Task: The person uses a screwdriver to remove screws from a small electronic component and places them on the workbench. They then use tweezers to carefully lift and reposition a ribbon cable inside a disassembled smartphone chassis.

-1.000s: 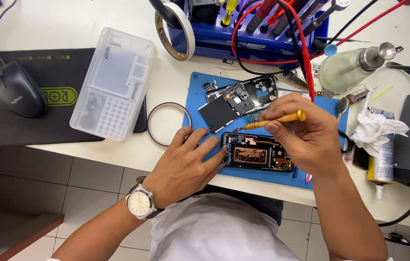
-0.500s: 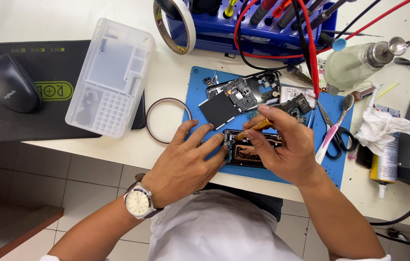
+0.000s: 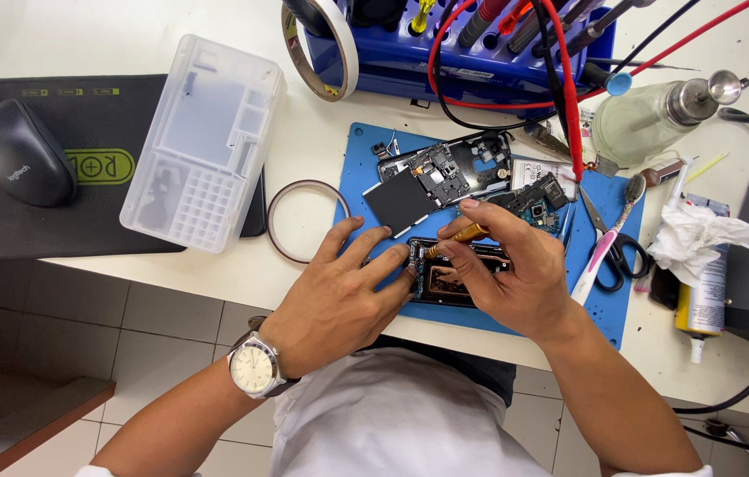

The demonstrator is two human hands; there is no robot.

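My left hand (image 3: 339, 296) lies flat with fingers spread, steadying the opened black phone body (image 3: 458, 276); my right hand (image 3: 516, 274) pinches a small orange-handled screwdriver (image 3: 461, 237), tip angled toward nine o'clock onto it.

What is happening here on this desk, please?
A person works on an opened phone lying on a blue mat. The left hand presses on the phone's left end, while the right hand holds a small orange-handled screwdriver with its tip down in the phone. Removed phone parts lie just behind on the mat.
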